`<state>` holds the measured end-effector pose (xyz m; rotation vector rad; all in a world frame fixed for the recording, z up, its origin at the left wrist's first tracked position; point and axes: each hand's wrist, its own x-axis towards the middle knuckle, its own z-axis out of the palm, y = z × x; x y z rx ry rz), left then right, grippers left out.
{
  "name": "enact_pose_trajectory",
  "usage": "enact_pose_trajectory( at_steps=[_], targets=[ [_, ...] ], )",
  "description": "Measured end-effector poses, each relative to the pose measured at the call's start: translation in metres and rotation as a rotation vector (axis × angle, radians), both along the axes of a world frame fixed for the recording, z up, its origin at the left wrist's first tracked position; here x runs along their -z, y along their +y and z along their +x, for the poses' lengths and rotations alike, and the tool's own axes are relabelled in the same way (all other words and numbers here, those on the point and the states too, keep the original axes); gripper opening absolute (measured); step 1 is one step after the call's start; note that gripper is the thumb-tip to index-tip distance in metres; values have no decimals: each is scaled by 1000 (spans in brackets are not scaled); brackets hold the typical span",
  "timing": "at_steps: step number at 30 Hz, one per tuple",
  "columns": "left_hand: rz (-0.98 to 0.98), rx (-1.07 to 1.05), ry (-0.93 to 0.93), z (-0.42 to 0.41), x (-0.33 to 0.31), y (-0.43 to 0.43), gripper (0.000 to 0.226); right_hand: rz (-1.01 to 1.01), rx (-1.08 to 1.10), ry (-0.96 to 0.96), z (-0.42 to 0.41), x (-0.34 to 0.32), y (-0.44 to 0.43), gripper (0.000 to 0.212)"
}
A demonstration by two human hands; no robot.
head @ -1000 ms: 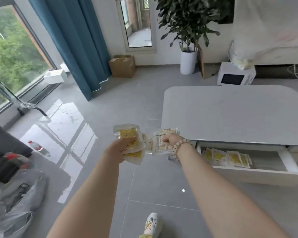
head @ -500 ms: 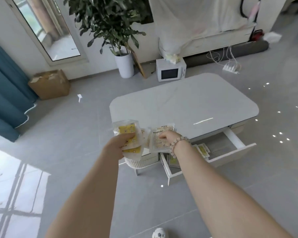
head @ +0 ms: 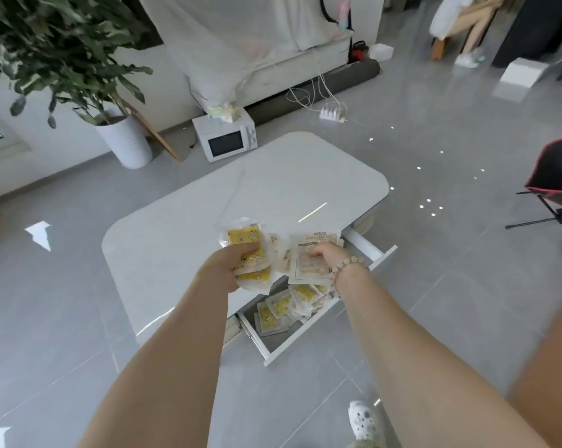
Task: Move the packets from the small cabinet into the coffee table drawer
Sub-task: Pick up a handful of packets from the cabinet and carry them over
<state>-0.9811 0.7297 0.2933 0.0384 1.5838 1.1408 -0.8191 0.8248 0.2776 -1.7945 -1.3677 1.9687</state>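
Packets, two handfuls, now brought over the open drawer.
Left hand (head: 223,270) closed on yellow packets (head: 245,250); right hand (head: 323,255) closed on pale packets (head: 308,268); drawer (head: 321,321) beneath, already part-filled, nearer than a second ago; surface (head: 182,227) bare. Drop likely next.

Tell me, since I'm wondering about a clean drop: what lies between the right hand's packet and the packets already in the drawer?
Nothing: in the head view the right hand holds its packet directly above the drawer's packets.
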Motion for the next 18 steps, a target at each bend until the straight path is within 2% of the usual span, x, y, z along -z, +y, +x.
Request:
enact_pose_trajectory(
  at_steps=[2,5,9,12,16,18],
  targets=[
    [-13,2,3,11,4,22,10,-24,40,19,14,4,21,26],
    [-30,-29,7,29,10,58,9,-52,25,26,31,3,57,12],
    [-26,-26,-10,56,10,119,9,50,-42,-12,55,1,126,26],
    [-22,-43,-17,72,10,162,10,64,-113,-43,70,-5,174,17],
    [-44,-70,-21,81,14,202,15,70,-198,-78,74,-7,222,30],
    [-44,-107,-21,81,19,217,12,61,-224,-71,71,-6,242,23]
  ],
)
